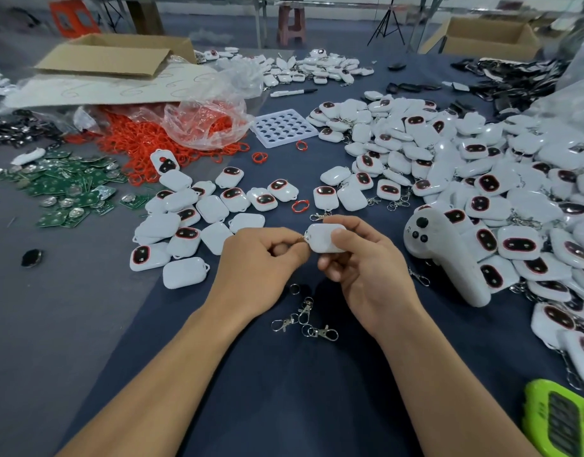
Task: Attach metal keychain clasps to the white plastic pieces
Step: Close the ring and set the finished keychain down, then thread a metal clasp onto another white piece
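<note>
white plastic piece (325,238) — smooth, rounded | right hand (360,265) holding | left hand (264,258) pinching corner

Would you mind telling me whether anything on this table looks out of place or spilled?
Yes. A white handheld controller lies against the pile of white plastic pieces, unrelated to the assembly. Orange rings have spilled out of a clear plastic bag across the cloth, with a few strays further out. Green circuit boards lie scattered loose at the left.
</note>
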Tool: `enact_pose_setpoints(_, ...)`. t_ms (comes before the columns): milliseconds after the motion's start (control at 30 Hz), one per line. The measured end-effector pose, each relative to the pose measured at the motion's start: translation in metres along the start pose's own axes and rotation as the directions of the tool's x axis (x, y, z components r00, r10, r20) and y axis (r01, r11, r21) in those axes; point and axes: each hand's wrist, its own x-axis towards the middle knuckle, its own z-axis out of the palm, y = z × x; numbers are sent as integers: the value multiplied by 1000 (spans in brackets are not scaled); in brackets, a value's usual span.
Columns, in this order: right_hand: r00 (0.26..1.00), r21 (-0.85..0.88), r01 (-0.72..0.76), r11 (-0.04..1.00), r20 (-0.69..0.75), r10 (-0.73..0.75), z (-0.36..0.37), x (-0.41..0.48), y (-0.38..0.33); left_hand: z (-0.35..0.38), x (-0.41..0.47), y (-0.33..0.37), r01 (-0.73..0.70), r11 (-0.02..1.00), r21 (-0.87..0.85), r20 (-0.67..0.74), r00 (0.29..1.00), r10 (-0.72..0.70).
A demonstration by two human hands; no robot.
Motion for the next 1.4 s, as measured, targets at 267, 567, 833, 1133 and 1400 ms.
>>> enact_pose_setpoints(267, 1000, -69, -8, 998, 22, 9, 0, -1, 1, 1, -3, -1, -22, 978, 205, -81, 996, 40)
enact_pose_setpoints(567, 994, -338, -30, 941, 86, 62, 1, -4, 0, -11, 0, -6, 5, 855, 519, -327, 925, 193)
enact_pose_setpoints(833, 974, 476, 45, 878, 174, -144, -23, -6, -34, -21, 8, -21, 218, 735, 641, -381, 923, 59)
enact_pose_setpoints(1133, 957, 268, 52, 962, 261, -124, -19, -2, -21, -24, 10, -19, 244, 773, 585, -386, 922, 1)
enact_pose_setpoints(1400, 972, 43, -77, 996, 226, 66, -13, -2, -7, -33, 5, -17, 222, 882, 415, -518, 855, 28)
